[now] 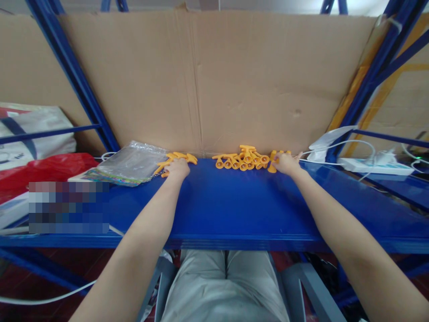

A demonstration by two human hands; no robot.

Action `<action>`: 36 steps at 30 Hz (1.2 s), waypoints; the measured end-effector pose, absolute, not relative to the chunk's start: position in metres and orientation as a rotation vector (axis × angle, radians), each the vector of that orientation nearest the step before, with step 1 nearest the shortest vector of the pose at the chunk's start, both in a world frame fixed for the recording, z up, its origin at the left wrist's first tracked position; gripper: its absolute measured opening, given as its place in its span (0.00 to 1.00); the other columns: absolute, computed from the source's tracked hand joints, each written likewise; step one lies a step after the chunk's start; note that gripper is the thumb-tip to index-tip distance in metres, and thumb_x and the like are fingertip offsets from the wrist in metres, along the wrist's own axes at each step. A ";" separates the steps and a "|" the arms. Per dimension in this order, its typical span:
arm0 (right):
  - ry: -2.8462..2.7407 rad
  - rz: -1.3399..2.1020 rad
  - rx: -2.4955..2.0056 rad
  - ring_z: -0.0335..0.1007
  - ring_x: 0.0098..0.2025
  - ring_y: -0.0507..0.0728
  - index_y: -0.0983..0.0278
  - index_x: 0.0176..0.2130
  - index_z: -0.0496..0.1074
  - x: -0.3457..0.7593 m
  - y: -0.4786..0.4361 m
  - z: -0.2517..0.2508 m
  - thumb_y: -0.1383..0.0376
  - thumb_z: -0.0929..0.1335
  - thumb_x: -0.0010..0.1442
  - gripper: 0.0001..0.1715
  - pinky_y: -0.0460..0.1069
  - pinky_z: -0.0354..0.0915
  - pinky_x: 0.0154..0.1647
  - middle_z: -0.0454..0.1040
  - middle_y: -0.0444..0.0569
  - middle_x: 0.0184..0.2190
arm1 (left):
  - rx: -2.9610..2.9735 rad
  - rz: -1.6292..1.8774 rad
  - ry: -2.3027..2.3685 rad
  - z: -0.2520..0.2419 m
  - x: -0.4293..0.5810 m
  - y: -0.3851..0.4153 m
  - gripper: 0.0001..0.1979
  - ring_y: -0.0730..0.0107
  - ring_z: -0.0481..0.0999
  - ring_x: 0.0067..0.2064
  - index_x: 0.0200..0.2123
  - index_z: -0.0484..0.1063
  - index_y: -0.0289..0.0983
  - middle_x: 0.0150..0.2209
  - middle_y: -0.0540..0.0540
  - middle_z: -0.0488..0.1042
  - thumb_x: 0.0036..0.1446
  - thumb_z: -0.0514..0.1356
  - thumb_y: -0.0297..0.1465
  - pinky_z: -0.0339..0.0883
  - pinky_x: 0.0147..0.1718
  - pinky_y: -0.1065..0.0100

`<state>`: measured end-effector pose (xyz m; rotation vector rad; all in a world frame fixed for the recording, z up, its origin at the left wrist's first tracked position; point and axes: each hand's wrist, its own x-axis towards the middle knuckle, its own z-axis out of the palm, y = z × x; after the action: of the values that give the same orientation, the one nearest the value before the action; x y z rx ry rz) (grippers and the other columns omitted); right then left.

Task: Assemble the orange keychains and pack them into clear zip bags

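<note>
My left hand [177, 168] is at the back of the blue shelf, its fingers curled over several orange T-shaped plastic pieces [182, 156]; its fingertips are partly hidden. To the right, my right hand [286, 163] is closed at another orange T-shaped piece [272, 164], which stands upright with its flared end down. More orange pieces show just behind those fingers. Between my hands lies a stacked row of the same pieces [243, 164], with their hollow, cup-like ends facing me and their crossbars toward the cardboard.
A tall cardboard sheet [251, 85] backs the blue shelf [231, 205]. Left of my left hand lie a clear plastic bag [134, 161] and a red bag [56, 167]. A white power strip [378, 166] with cables is at the right, near the blue uprights.
</note>
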<state>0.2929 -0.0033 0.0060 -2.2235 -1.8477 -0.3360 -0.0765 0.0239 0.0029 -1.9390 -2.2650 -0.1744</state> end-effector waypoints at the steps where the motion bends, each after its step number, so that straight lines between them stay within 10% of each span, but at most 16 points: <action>1: -1.854 -0.326 -2.221 0.67 0.59 0.68 0.64 0.48 0.74 0.294 -0.004 0.006 0.66 0.62 0.62 0.17 0.77 0.44 0.63 0.75 0.58 0.53 | -1.901 -0.201 -2.310 0.003 -0.076 0.024 0.24 0.39 0.71 0.57 0.59 0.67 0.29 0.58 0.21 0.68 0.60 0.53 0.28 0.71 0.45 0.43; 10: -1.894 -0.255 -2.237 0.70 0.54 0.69 0.60 0.42 0.78 0.301 -0.007 0.015 0.61 0.66 0.60 0.13 0.76 0.50 0.59 0.78 0.55 0.47 | -1.909 -0.276 -2.381 0.006 -0.069 0.019 0.23 0.48 0.68 0.61 0.59 0.67 0.28 0.62 0.26 0.63 0.60 0.51 0.23 0.68 0.53 0.54; 17: -1.973 -0.194 -2.290 0.71 0.53 0.67 0.60 0.42 0.77 0.292 -0.017 0.027 0.64 0.67 0.60 0.11 0.75 0.49 0.61 0.78 0.53 0.47 | -1.882 -0.128 -2.430 0.002 -0.079 0.027 0.29 0.36 0.61 0.64 0.64 0.63 0.38 0.65 0.27 0.60 0.58 0.58 0.31 0.68 0.49 0.38; 26: -2.186 -0.133 -2.143 0.76 0.39 0.58 0.63 0.38 0.74 0.286 -0.025 0.032 0.66 0.68 0.60 0.06 0.49 0.67 0.41 0.79 0.52 0.38 | -1.914 -0.055 -2.283 -0.001 -0.084 0.034 0.26 0.50 0.69 0.61 0.61 0.65 0.28 0.59 0.26 0.69 0.59 0.50 0.23 0.67 0.55 0.54; 36: -2.213 0.297 -1.798 0.76 0.34 0.60 0.64 0.34 0.73 0.279 -0.020 0.018 0.58 0.71 0.59 0.11 0.55 0.69 0.39 0.79 0.52 0.31 | -2.025 -0.172 -2.138 0.004 -0.076 0.033 0.27 0.46 0.71 0.58 0.57 0.69 0.30 0.55 0.28 0.73 0.52 0.59 0.27 0.67 0.53 0.54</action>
<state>0.2793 -0.0200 0.0184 -1.7984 -2.2134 0.2970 -0.0763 0.0331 0.0037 -2.0253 -2.1382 -0.1721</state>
